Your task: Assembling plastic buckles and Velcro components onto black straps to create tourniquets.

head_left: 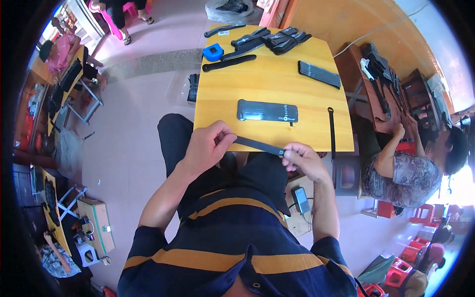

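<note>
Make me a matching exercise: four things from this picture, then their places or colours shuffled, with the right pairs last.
1. Tape measure
2. Tabletop
3. Shirt
4. Held strap

A. Yellow
B. Between the left hand and the right hand
C. Blue
D. Dark with tan stripes

Pairs: 1-C, 2-A, 3-D, 4-B

1 dark strap [260,144] is held between the left hand [210,146] and the right hand [306,162]; a flat black bundle [262,110] and a blue tape measure [213,52] are laid on the yellow table [272,74].
</note>
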{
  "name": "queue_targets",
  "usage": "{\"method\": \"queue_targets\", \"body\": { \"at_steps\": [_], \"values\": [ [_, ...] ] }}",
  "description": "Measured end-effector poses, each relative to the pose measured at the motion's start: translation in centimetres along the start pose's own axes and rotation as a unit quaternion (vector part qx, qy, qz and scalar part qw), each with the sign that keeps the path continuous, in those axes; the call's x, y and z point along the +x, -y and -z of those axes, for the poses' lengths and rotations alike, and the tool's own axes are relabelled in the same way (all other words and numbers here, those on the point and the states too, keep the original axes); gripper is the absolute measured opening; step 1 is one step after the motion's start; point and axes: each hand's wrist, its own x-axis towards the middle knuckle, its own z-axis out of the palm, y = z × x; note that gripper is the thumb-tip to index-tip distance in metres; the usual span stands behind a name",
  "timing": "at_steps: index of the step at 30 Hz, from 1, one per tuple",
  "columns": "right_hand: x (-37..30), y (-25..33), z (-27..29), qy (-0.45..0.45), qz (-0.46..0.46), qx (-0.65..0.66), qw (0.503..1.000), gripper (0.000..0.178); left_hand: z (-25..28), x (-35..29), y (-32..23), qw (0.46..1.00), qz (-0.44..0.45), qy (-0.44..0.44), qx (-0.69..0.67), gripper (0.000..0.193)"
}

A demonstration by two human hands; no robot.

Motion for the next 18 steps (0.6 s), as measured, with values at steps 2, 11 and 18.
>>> {"method": "queue_targets", "body": {
  "at_steps": [2,11,18],
  "values": [
    [0.4,-0.2,1.0,-0.041,-0.010,0.009,0.999,0.018,-0.8,0.3,1.3,0.996,0.067,0.025,-0.046,0.008],
    [3.4,-0.4,3.1,-0.141,0.017,0.007,0.990,0.016,-3.4,2.6,4.5,0.938,0.271,0.036,-0.214,0.011],
    [6.1,-1.1,4.2,-0.214,0.073,0.009,0.974,0.014,-5.0,5.0,6.2,0.919,0.331,-0.007,-0.213,0.010]
  ]
}}
